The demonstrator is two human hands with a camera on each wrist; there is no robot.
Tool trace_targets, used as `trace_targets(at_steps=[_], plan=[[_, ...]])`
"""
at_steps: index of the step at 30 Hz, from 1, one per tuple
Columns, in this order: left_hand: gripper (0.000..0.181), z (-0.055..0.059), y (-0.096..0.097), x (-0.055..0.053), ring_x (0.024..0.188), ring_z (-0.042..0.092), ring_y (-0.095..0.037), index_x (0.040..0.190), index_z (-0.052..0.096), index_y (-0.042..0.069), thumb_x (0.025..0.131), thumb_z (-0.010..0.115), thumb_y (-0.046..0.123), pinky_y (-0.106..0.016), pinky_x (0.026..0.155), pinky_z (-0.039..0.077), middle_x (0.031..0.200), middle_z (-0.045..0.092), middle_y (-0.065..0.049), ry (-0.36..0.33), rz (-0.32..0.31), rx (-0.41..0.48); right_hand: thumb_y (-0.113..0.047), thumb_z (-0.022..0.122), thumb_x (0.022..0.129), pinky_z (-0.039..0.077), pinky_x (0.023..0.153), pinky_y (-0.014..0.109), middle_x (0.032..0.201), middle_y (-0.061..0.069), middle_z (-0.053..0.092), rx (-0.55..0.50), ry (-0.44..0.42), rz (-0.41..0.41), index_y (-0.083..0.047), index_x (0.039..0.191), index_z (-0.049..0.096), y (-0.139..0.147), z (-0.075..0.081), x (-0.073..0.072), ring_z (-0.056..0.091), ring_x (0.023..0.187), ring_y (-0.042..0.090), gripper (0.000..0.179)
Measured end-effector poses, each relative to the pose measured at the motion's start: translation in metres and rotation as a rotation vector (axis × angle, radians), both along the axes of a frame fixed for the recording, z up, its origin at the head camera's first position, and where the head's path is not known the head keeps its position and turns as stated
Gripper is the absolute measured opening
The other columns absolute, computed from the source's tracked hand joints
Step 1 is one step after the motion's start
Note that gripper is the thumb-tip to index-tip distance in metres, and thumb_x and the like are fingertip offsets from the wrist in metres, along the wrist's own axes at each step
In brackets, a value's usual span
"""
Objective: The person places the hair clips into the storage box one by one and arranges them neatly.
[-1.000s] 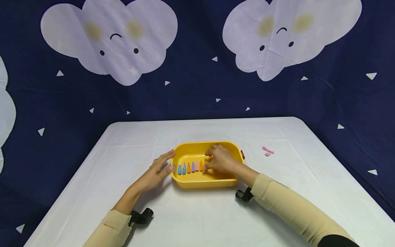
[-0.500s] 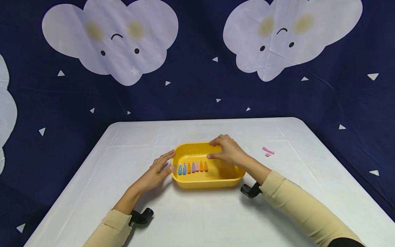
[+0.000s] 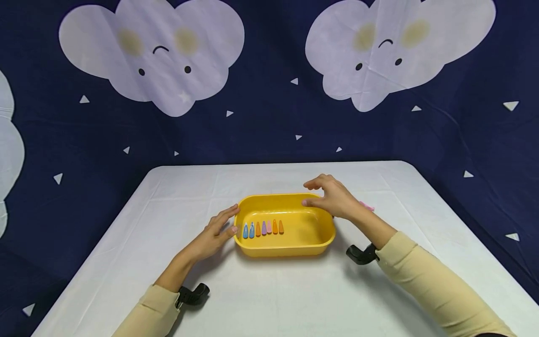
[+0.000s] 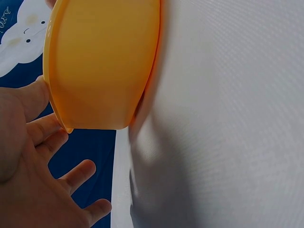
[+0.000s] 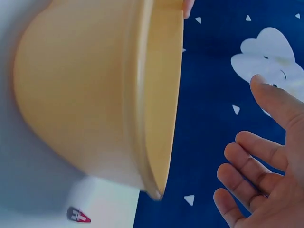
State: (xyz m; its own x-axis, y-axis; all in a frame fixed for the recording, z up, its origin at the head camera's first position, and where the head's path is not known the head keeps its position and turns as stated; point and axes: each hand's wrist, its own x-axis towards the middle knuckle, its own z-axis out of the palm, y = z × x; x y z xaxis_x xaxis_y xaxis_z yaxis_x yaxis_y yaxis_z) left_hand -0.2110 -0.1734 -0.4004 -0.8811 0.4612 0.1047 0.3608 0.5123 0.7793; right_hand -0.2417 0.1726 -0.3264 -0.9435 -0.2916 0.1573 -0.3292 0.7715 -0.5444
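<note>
A yellow plastic basin (image 3: 309,236) stands on the white table. On its floor, a row of several snap hair clips (image 3: 264,228) in blue, orange, purple and pink fills the left part. My left hand (image 3: 214,235) rests against the basin's left end, thumb and fingertips touching the rim (image 4: 46,61), the other fingers spread. Above the basin's back right corner, my right hand (image 3: 334,199) hovers with thumb and fingers apart, holding nothing; the right wrist view shows the palm bare. A red and dark hair clip (image 5: 78,215) lies on the table beyond the basin's right end.
Pink clips (image 3: 368,206) lie on the table to the right, partly hidden behind my right wrist. White cloth covers the table (image 3: 269,295). A dark blue curtain (image 3: 269,131) with clouds hangs behind the far edge.
My right hand has let go of an orange clip at the row's right end, risen out of the basin and moved right and back. My left hand has stayed at the rim.
</note>
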Motion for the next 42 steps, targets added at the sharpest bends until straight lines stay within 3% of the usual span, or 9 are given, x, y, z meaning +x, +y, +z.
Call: trace_targets(at_steps=[10,25,42], plan=[[0.051,-0.001,-0.001,-0.001,0.143,0.016,-0.033,0.147,0.033,0.015,0.099,0.049,0.025,-0.062,0.114,0.015,0.158,0.021,-0.001,0.0,0.001,0.001,-0.039,0.074,0.08,0.043,0.098,0.047,0.118,0.006,0.062,-0.023,0.003,-0.022,-0.014,0.121,0.062,0.028,-0.004,0.0,0.051,0.114,0.027,0.05],[0.052,0.0,0.0,-0.001,0.143,0.017,-0.033,0.146,0.034,0.014,0.099,0.049,0.028,-0.062,0.114,0.014,0.159,0.02,-0.001,-0.011,0.0,-0.001,-0.04,0.073,0.081,0.043,0.096,0.048,0.117,0.01,0.063,-0.019,-0.015,-0.071,-0.012,0.123,0.061,0.064,-0.029,-0.012,0.052,0.113,0.029,0.053],[0.052,0.0,0.0,0.0,0.143,0.017,-0.033,0.147,0.033,0.015,0.099,0.049,0.027,-0.062,0.114,0.014,0.159,0.02,0.0,-0.018,0.01,-0.008,-0.036,0.073,0.081,0.042,0.095,0.055,0.12,0.017,0.06,0.022,-0.075,0.016,-0.003,0.123,0.061,0.085,-0.067,-0.029,0.051,0.113,0.036,0.054]])
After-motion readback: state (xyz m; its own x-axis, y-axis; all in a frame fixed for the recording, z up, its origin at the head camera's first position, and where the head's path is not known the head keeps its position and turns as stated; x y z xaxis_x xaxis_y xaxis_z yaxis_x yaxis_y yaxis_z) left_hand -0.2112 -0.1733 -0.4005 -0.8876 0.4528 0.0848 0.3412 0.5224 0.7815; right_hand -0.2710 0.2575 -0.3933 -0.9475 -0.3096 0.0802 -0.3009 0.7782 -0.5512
